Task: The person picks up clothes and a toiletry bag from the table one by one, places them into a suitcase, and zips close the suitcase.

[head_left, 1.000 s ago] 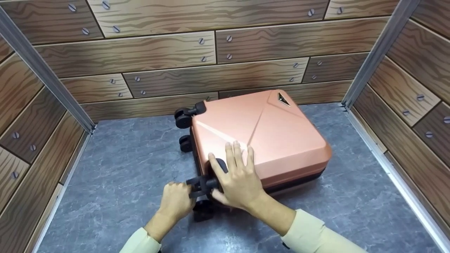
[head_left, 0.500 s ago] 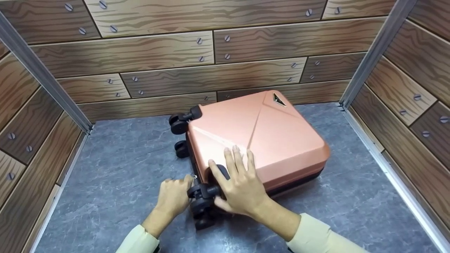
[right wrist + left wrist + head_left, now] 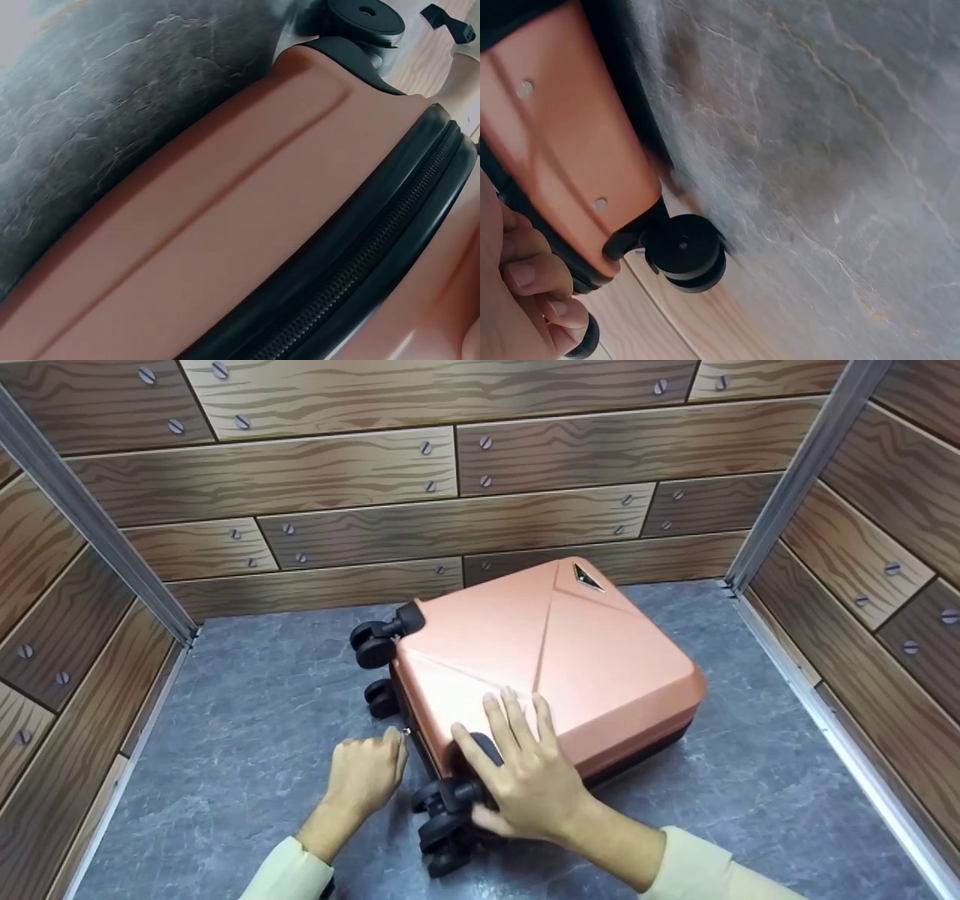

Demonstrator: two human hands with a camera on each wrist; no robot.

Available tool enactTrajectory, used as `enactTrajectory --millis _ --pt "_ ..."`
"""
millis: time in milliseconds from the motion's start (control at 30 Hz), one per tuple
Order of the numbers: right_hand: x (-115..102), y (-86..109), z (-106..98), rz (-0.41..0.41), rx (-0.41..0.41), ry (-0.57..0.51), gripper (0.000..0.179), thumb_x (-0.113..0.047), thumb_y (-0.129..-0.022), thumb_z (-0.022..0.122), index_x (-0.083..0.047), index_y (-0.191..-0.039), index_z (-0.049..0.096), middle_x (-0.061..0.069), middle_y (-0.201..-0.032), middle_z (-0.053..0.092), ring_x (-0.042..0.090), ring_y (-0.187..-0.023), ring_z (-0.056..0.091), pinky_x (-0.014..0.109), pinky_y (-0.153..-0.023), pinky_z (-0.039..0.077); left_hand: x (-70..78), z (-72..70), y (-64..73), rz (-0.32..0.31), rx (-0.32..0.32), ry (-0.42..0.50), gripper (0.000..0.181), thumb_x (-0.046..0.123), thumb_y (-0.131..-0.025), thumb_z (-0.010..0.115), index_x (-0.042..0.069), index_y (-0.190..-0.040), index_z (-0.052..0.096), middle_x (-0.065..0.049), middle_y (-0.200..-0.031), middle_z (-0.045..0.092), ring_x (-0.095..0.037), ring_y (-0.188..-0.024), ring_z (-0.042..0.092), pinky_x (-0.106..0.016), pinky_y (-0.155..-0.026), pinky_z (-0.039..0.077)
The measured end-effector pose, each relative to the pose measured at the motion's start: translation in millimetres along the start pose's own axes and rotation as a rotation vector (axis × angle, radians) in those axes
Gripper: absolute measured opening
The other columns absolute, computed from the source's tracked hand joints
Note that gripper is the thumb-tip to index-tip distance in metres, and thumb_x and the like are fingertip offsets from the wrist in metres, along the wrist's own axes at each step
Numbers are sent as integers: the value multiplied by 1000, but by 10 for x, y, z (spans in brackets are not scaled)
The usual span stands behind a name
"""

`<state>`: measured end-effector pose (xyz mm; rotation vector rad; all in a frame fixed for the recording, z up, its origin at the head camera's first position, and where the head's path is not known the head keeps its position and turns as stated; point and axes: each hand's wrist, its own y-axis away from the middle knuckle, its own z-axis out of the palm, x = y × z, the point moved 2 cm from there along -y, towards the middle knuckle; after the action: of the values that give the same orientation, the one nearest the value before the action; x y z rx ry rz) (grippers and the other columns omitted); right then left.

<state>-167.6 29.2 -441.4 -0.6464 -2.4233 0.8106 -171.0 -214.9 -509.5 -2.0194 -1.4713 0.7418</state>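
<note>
A rose-pink hard-shell suitcase (image 3: 600, 660) lies flat on the floor, its black wheels (image 3: 373, 645) facing left. My left hand (image 3: 364, 776) is at the wheeled end, fingers curled and pinching a small metal zipper pull (image 3: 407, 731) between the near and far wheels. In the left wrist view those curled fingers (image 3: 536, 274) sit against the black zipper seam. My right hand (image 3: 536, 787) lies spread on the shell's near left corner, beside a wheel mount. The black zipper (image 3: 360, 262) runs along the suitcase's side in the right wrist view, its teeth closed together there.
Grey marbled floor (image 3: 255, 720) surrounds the suitcase. Wood-plank-patterned walls (image 3: 360, 472) stand at the back and both sides, with metal corner posts (image 3: 795, 472). The suitcase's far edge is close to the back wall.
My left hand has slid along the zipper seam, away from the near wheels toward the middle of the wheeled end. The suitcase has turned slightly, its wheeled end nearer me; my right hand moved with it.
</note>
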Motion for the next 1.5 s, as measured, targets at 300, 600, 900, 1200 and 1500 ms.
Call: enactTrajectory --millis 300,600,900,1200,1500 --pt "108 23 2 -91 58 -27 78 -66 -84 47 -9 -136 60 36 -132 56 53 -122 55 72 -94 43 0 -34 6 -7 30 -41 24 21 -90 49 10 -69 48 -3 -43 46 -25 -35 48 -39 -36 32" --pt "588 176 32 -249 205 -270 76 -67 -90 42 -10 -135 62 30 -136 57 49 -123 57 67 -97 43 -148 -37 52 -7 -8 -27 24 23 -92 51 10 -71 48 -4 -45 48 -28 -38 49 -42 -35 34" --pt "940 383 27 -345 251 -436 77 -69 -91 41 -7 -131 63 31 -132 60 49 -118 59 60 -107 39 -254 -67 127 8 -35 -7 25 22 -88 59 13 -67 49 -2 -45 45 -25 -36 47 -41 -32 32" --pt "1291 639 -63 -364 244 -569 86 -74 -92 41 3 -125 63 32 -128 61 47 -118 59 53 -113 36 -142 -190 254 225 -136 137 16 25 -82 67 15 -80 54 2 -51 45 -18 -37 45 -34 -35 34" --pt "1747 1017 -255 -254 262 -605 87 -71 -89 53 7 -126 60 35 -132 56 45 -134 49 45 -120 30 261 -192 273 469 17 340 25 22 -92 49 18 -67 48 7 -49 47 -13 -41 45 -28 -40 33"
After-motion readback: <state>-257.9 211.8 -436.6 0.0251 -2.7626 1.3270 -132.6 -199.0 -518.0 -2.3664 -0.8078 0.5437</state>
